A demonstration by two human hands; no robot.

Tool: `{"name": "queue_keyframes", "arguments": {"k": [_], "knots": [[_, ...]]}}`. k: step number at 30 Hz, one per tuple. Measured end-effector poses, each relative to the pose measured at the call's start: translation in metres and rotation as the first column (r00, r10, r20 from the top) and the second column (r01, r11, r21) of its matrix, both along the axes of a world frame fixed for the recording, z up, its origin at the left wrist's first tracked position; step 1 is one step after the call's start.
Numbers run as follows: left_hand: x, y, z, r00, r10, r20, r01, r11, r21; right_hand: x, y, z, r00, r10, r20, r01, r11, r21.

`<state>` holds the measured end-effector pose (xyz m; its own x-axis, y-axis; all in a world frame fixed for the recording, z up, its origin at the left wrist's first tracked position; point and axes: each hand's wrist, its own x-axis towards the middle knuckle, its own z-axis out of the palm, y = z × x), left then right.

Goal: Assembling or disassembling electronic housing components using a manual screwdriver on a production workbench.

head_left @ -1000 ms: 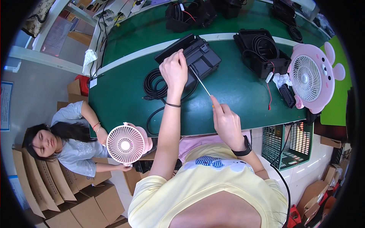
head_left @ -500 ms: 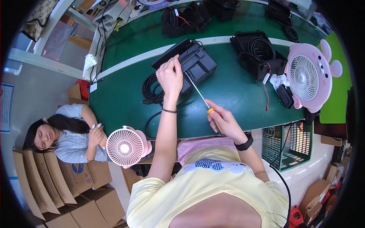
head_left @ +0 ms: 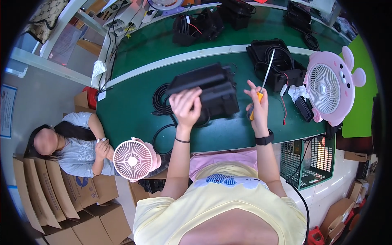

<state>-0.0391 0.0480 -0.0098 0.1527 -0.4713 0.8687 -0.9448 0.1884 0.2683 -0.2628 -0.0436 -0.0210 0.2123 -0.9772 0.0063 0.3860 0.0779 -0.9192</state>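
A black plastic box (head_left: 220, 98), blurred by motion, is over the green table in front of me, its lid part tilted up. My left hand (head_left: 185, 107) has its fingers curled at the near left edge of the box's lid. Behind that hand lies a coil of black cable (head_left: 161, 98), with a loop running toward the front edge. To the right of the box, my right hand (head_left: 259, 107) is closed around the handle of a screwdriver (head_left: 268, 73). Its handle is yellow and dark; the metal shaft points up and away, apart from the box.
Another black box (head_left: 296, 75) holding cable stands open at right, beside a pink animal-shaped fan (head_left: 326, 85). A small pink fan (head_left: 134, 159) stands at the left front. A person (head_left: 77, 143) sits at left. More black boxes (head_left: 196, 28) are at the back; a green crate (head_left: 308, 163) is below right.
The black box has shifted toward me and turned, its lid part lifted. My left hand came nearer. The screwdriver left the box, and my right hand swung its tip upward to the right.
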Motion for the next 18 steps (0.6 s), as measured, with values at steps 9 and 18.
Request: {"name": "queue_keyframes", "arguments": {"k": [9, 18], "knots": [[-0.052, 0.034, -0.027, 0.924, 0.204, 0.323, -0.227, 0.973, 0.035, 0.011, -0.009, -0.024, 0.994, -0.043, 0.098, 0.041, 0.999, 0.016], [-0.1, 0.017, -0.062, 0.776, 0.295, 0.558, -0.38, 0.924, 0.039, 0.02, 0.015, -0.015, 0.989, -0.021, 0.146, 0.019, 1.0, 0.016]]}}
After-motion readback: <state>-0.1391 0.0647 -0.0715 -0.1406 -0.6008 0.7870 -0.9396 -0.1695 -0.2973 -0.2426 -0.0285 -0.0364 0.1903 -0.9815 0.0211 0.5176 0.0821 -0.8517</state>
